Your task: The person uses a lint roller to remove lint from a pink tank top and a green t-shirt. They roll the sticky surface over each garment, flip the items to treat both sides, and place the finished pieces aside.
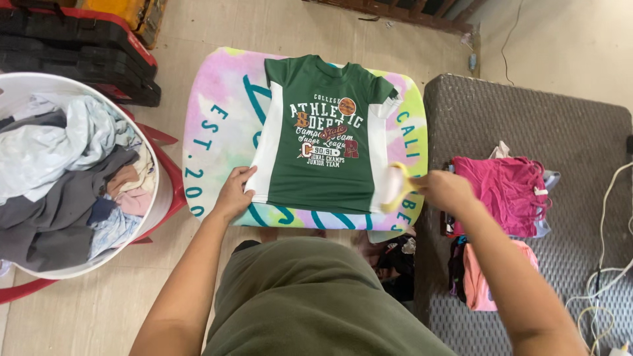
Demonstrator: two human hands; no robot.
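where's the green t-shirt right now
In the head view, the green t-shirt lies flat on the pastel board, centre frame, between the laundry basket at left and grey mattress at right.

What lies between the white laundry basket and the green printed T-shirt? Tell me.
In the head view, between the white laundry basket and green printed T-shirt: a red chair edge, then the pastel tie-dye board and left hand.
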